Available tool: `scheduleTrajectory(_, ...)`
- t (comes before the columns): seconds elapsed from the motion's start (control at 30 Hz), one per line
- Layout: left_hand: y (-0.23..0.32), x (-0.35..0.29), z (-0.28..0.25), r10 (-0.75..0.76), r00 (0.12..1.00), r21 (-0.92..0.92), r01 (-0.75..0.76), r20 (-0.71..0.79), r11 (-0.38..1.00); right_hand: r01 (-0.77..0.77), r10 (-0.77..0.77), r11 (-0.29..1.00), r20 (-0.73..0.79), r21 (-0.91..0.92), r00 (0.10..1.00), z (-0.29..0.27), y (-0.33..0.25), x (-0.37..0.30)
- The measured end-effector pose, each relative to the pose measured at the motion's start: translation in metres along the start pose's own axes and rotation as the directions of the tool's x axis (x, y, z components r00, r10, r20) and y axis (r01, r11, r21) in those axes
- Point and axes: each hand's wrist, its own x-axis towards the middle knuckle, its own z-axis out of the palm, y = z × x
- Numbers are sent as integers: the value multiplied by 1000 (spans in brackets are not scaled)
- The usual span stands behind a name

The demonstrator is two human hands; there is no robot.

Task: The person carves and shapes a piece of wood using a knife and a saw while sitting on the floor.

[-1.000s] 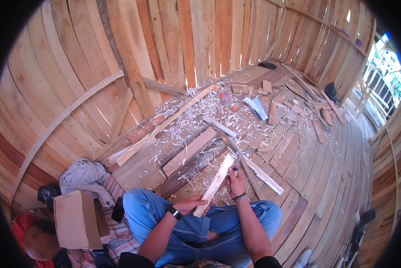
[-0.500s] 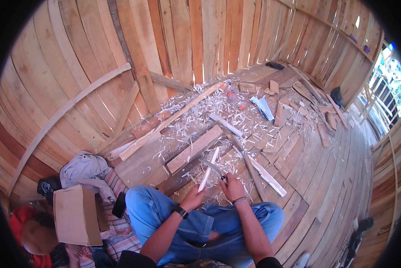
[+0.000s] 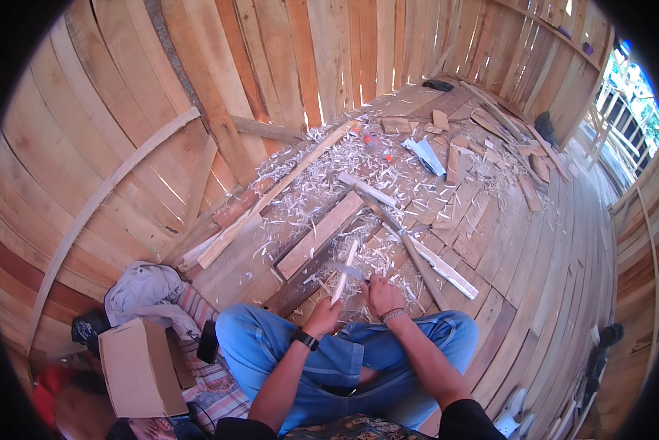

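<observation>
My left hand (image 3: 322, 317) is closed around the lower end of a pale, narrow wooden stick (image 3: 339, 289), which points away from me. In my right hand (image 3: 384, 297), the fingers are wrapped round the handle of a knife (image 3: 351, 271). Its blade lies across the stick, about midway along its visible length. Both hands are in front of my crossed legs in blue jeans. Curled wood shavings (image 3: 322, 167) cover the floor around and beyond the stick.
Just ahead lie a thick board (image 3: 321, 235), a dark wooden strip (image 3: 416, 258) and a white-edged strip (image 3: 447, 270). A long plank (image 3: 278, 192) runs beside the wall. At left, a cardboard box (image 3: 140, 370) stands near a seated person, a phone (image 3: 208, 342) and a grey garment (image 3: 144, 287).
The knife blade has turned to lie flatter across the stick, and my right hand has shifted slightly. My left hand keeps hold of the stick. The whole view has tilted a little.
</observation>
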Motion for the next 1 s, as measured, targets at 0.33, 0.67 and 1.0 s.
scheduleTrajectory(0.33,17,-11,-3,-118,987,-171,135,105,976,-36,36,999,73,-8,997,-5,12,7)
scheduleTrajectory(0.67,19,-9,2,-183,975,-208,206,124,956,-36,36,999,-10,33,999,6,1,4)
scheduleTrajectory(1.0,11,-13,-1,-242,948,-212,284,205,935,-107,99,992,127,60,987,-11,13,8)
